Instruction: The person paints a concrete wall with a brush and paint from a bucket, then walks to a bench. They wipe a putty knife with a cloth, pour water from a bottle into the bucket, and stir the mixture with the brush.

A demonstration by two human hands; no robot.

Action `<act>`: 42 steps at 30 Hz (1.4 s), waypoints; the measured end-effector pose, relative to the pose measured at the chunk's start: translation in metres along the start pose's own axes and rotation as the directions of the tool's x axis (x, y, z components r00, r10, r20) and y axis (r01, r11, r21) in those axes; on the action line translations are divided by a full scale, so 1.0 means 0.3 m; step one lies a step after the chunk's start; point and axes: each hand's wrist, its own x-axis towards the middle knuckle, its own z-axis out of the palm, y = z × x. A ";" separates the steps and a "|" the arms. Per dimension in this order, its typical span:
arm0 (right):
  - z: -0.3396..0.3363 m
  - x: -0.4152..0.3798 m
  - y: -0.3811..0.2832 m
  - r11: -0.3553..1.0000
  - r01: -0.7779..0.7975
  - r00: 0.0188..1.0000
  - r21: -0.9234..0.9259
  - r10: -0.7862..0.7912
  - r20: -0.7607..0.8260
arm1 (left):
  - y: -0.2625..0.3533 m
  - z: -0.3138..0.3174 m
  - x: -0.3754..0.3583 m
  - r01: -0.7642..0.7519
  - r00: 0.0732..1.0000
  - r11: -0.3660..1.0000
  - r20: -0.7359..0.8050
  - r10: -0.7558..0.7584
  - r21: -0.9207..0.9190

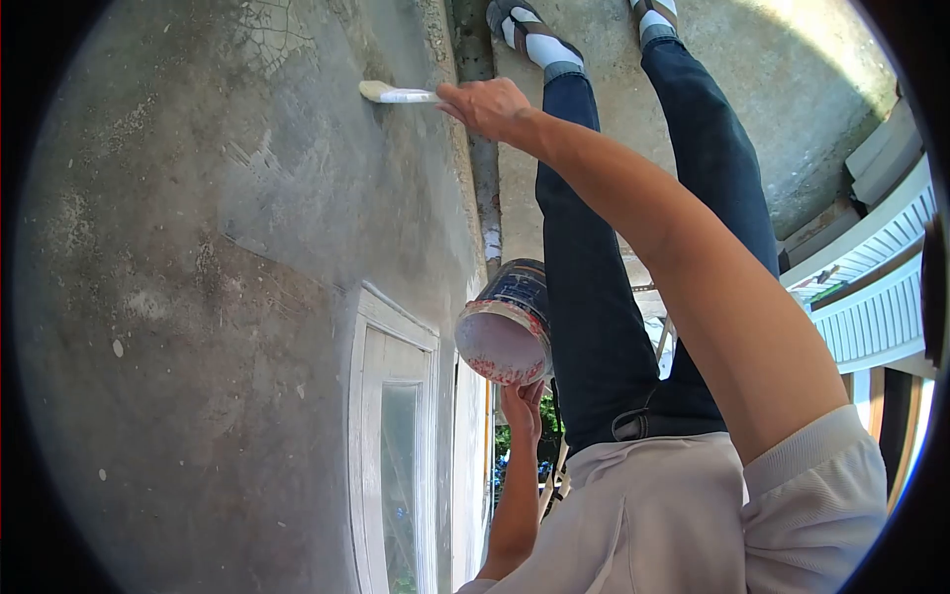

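One grey wall [208,337], one paintbrush [404,96], one bucket [503,337]

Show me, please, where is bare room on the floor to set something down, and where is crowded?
The concrete floor looks bare between the trouser legs, near the shoes, and right of them in the picture, toward the pale slabs. It is crowded left of the legs, where the left hand holds the bucket and the right hand the brush.
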 end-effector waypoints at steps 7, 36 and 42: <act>-0.073 0.096 0.049 0.970 0.138 0.990 -0.200 -0.136 0.024 | 0.003 -0.025 -0.021 0.004 1.000 1.000 -0.003 -0.004 0.030; -0.269 0.222 0.010 0.963 -0.251 0.960 0.097 0.260 -0.101 | -0.001 0.032 0.020 -0.004 1.000 1.000 -0.012 0.004 -0.022; -0.120 -0.138 -0.034 0.997 0.024 0.935 -0.079 0.005 0.355 | 0.016 0.048 0.008 -0.028 1.000 0.998 -0.005 0.027 -0.058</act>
